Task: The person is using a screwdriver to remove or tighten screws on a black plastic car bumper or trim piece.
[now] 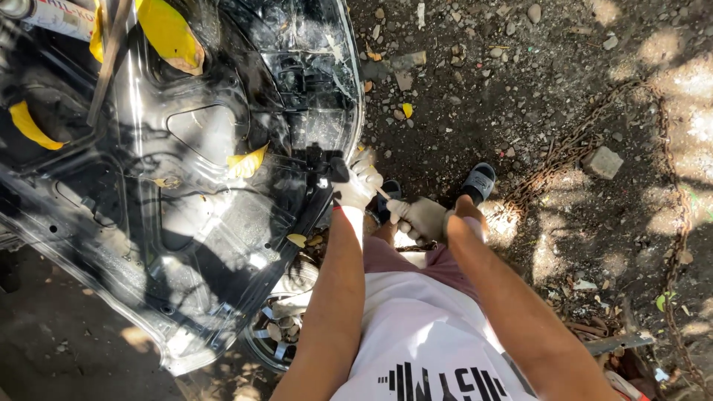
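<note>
Item: black car door panel (171, 186), stripped of trim, propped on edge over dirt and gravel ground (520, 96), its inner metal skin facing up with yellow tape patches (174, 33) stuck on. Work in hand, as I judge it: loosening or prising at the black latch fitting (321, 160) on the door's rear edge. Left hand (356, 182), in a pale work glove, is closed around that fitting at the door edge, fingers curled tight. Right hand (420, 217), also gloved, sits just beside and lower, closed in a fist on a thin pale tool shaft (384, 194) that points up toward the left hand; its tip is hidden, so the kind of tool cannot be told. Next move, by my reckoning, calls for steady bracing with the left while the right drives the tool squarely. Nearby: rusty chain (579, 148), loose stone block (601, 162), sandalled feet (479, 182), a wheel rim (286, 327) below the door.
</note>
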